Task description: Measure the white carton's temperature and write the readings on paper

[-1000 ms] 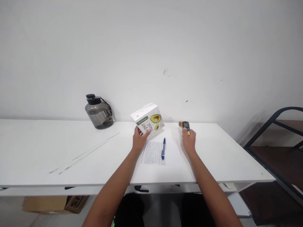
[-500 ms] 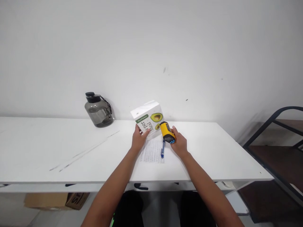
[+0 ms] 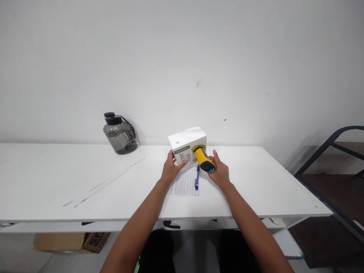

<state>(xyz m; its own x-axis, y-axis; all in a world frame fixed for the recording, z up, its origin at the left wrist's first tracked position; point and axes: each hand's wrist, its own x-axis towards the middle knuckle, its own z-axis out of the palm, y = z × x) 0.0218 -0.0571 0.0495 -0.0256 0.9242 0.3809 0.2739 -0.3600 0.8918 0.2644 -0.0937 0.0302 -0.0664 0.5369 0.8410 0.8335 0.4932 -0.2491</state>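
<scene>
My left hand (image 3: 170,169) grips a white carton (image 3: 187,135) with a green label and avocado pictures, thumb on its printed front. The carton is tilted above the table. My right hand (image 3: 220,170) is wrapped round a yellow-and-black pistol-shaped device (image 3: 203,157), which looks like an infrared thermometer. Its dark display and blue buttons face me, and its front end points at the carton, covering part of an avocado picture; whether they touch I cannot tell. Below them a blue pen (image 3: 197,181) lies on a sheet of paper (image 3: 184,185) covered in writing.
A grey translucent water jug (image 3: 121,138) with a black lid stands on the white table (image 3: 71,170), near the wall. A dark-framed shelf rack (image 3: 327,189) is beyond the right end. Below the table sits a cardboard box (image 3: 65,242).
The carton has moved right and slightly down, and its top turns more towards me. The yellow device has shifted slightly right and now overlaps the carton's front.
</scene>
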